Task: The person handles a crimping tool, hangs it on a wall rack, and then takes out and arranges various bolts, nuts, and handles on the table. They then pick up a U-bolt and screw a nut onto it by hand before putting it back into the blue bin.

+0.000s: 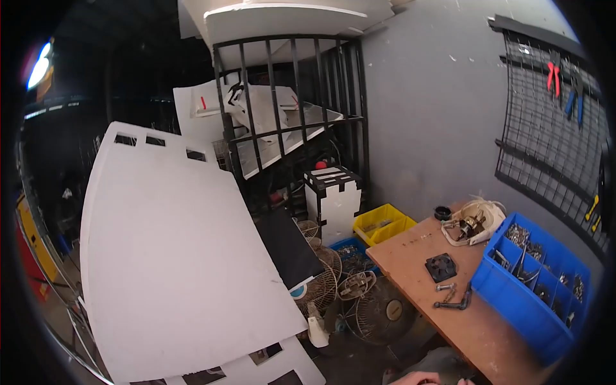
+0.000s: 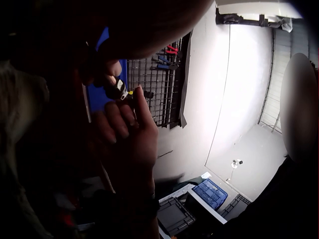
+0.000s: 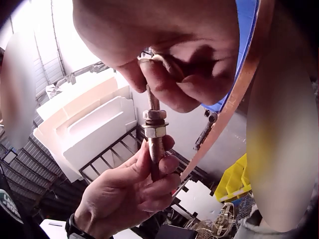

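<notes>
In the right wrist view, the left hand [image 3: 124,194] grips the lower shaft of a metal bolt [image 3: 154,142], which stands nearly upright with two hex nuts [image 3: 154,122] and a washer around it. Above it, the right hand [image 3: 169,59] curls its fingers at the bolt's upper end, pinching a small shiny metal piece [image 3: 146,54]; whether this belongs to the bolt I cannot tell. The left wrist view is dark: the right hand [image 2: 129,134] is beside a metal part [image 2: 121,89]. Only parts of both hands show at the head view's bottom edge, the left [image 1: 418,378] and right [image 1: 464,382].
On the brown table [image 1: 475,321] are a blue divided bin [image 1: 526,308] of hardware, a black square fan [image 1: 441,267], metal tools [image 1: 454,301] and an opened motor housing [image 1: 475,224]. Yellow bins [image 1: 385,224] and fan cages [image 1: 321,276] stand beyond; white boards [image 1: 173,256] lean left.
</notes>
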{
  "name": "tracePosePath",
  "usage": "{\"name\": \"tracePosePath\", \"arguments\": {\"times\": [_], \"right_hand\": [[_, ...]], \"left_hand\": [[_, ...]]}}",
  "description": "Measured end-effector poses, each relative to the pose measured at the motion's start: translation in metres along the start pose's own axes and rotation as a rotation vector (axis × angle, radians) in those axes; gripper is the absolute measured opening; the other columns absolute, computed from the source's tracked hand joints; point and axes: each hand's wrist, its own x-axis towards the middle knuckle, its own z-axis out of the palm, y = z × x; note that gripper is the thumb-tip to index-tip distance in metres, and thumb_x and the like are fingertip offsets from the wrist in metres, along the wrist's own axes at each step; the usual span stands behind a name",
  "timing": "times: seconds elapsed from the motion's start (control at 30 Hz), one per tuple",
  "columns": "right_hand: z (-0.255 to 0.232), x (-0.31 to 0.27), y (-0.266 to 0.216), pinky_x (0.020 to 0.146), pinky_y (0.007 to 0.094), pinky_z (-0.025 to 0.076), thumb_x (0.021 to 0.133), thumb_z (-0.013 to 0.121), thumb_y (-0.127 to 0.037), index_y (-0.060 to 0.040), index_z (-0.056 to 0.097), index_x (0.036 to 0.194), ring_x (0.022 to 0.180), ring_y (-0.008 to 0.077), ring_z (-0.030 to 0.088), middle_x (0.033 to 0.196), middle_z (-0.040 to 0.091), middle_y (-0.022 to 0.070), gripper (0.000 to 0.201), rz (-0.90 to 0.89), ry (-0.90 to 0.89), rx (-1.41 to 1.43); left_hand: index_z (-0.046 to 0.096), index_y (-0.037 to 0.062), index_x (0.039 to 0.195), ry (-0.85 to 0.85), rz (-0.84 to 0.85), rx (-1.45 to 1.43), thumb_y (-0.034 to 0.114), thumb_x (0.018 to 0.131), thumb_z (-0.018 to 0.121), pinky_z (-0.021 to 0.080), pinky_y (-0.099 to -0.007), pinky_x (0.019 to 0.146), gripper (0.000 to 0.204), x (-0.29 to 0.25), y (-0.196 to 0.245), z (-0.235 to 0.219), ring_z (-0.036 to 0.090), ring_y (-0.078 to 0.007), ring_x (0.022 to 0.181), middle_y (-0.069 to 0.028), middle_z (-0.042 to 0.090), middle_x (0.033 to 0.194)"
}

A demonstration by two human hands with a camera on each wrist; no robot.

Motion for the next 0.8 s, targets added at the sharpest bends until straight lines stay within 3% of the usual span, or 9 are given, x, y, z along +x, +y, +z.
{"name": "tracePosePath", "arguments": {"times": [0.17, 0.2, 0.23, 0.37, 0.4, 0.43, 0.57, 0.63, 0.8], "right_hand": [[-0.046, 0.046, -0.047, 0.046, 0.0240, 0.034, 0.103, 0.056, -0.012, -0.0054, 0.056, 0.084, 0.048, 0.0080, 0.041, 0.059, 0.044, -0.0007, 0.020, -0.195, -0.196, 0.023], [-0.066, 0.058, -0.054, 0.054, 0.0329, 0.046, 0.100, 0.058, -0.022, 0.0009, 0.064, 0.087, 0.056, 0.0195, 0.057, 0.066, 0.061, 0.0090, 0.027, -0.172, -0.207, -0.060], [-0.072, 0.068, -0.031, 0.053, 0.0236, 0.037, 0.104, 0.055, -0.024, -0.0052, 0.054, 0.083, 0.058, 0.0056, 0.044, 0.066, 0.050, -0.0016, 0.028, -0.177, -0.012, 0.125], [-0.092, 0.104, -0.126, 0.051, 0.0300, 0.032, 0.095, 0.065, -0.018, -0.0003, 0.057, 0.068, 0.056, 0.0091, 0.042, 0.059, 0.047, 0.0052, 0.033, -0.594, 0.041, -0.354], [-0.108, 0.114, -0.125, 0.050, 0.0302, 0.030, 0.095, 0.067, -0.022, -0.0006, 0.057, 0.069, 0.057, 0.0080, 0.035, 0.057, 0.043, 0.0026, 0.035, -0.514, 0.071, -0.454], [-0.114, 0.125, -0.129, 0.050, 0.0304, 0.028, 0.095, 0.068, -0.024, -0.0008, 0.055, 0.068, 0.058, 0.0065, 0.031, 0.056, 0.037, 0.0004, 0.038, -0.542, 0.101, -0.394], [-0.147, 0.182, -0.146, 0.050, 0.0289, 0.023, 0.097, 0.065, -0.026, -0.0012, 0.054, 0.065, 0.060, 0.0036, 0.027, 0.059, 0.030, -0.0061, 0.043, -0.614, 0.142, -0.163], [-0.156, 0.196, -0.171, 0.045, 0.0245, 0.033, 0.098, 0.063, -0.032, -0.0044, 0.056, 0.064, 0.053, 0.0034, 0.047, 0.051, 0.040, -0.0049, 0.044, -0.478, 0.122, -0.019], [-0.189, 0.266, -0.167, 0.049, 0.0261, 0.046, 0.101, 0.055, -0.042, -0.0036, 0.060, 0.077, 0.056, 0.0132, 0.060, 0.066, 0.060, 0.0049, 0.045, -0.402, 0.222, 0.153]], "left_hand": [[0.067, -0.0032, 0.108, -0.091, 0.118, 0.091, 0.019, 0.100, 0.059, 0.051, -0.0397, 0.075, 0.024, 0.074, 0.016, 0.006, 0.065, -0.0306, 0.082, -0.0201, 0.070, 0.094], [0.061, -0.0027, 0.113, -0.122, 0.138, 0.109, 0.018, 0.103, 0.054, 0.050, -0.0377, 0.074, 0.024, 0.091, 0.002, 0.014, 0.061, -0.0293, 0.079, -0.0181, 0.065, 0.094], [0.055, -0.0022, 0.119, -0.178, 0.151, 0.109, 0.018, 0.105, 0.049, 0.049, -0.0357, 0.074, 0.025, 0.104, -0.013, 0.022, 0.057, -0.0280, 0.076, -0.0161, 0.060, 0.094], [0.057, 0.0012, 0.109, -0.140, 0.092, 0.140, 0.017, 0.104, 0.051, 0.047, -0.0348, 0.070, 0.018, 0.167, 0.019, 0.046, 0.053, -0.0188, 0.076, -0.0106, 0.055, 0.082], [0.058, 0.0007, 0.109, -0.182, -0.081, 0.178, 0.018, 0.103, 0.053, 0.046, -0.0335, 0.068, 0.019, 0.182, 0.029, 0.050, 0.051, -0.0152, 0.076, -0.0096, 0.055, 0.082], [0.060, -0.0002, 0.115, -0.126, 0.171, 0.314, 0.021, 0.104, 0.052, 0.048, -0.0376, 0.066, 0.025, 0.200, 0.019, 0.057, 0.058, -0.0235, 0.070, -0.0143, 0.061, 0.084], [0.063, 0.0011, 0.101, -0.143, 0.122, 0.332, 0.025, 0.098, 0.066, 0.034, -0.0233, 0.057, 0.024, 0.272, 0.047, 0.068, 0.041, -0.0044, 0.066, 0.0046, 0.049, 0.073], [0.062, 0.0024, 0.093, -0.149, 0.148, 0.290, 0.023, 0.099, 0.065, 0.031, -0.0227, 0.056, 0.022, 0.311, 0.063, 0.073, 0.037, -0.0027, 0.064, 0.0080, 0.045, 0.070], [0.066, -0.0017, 0.092, -0.123, 0.294, 0.430, 0.029, 0.100, 0.062, 0.030, -0.0258, 0.052, 0.032, 0.401, 0.047, 0.070, 0.037, -0.0046, 0.060, 0.0053, 0.047, 0.065]]}}
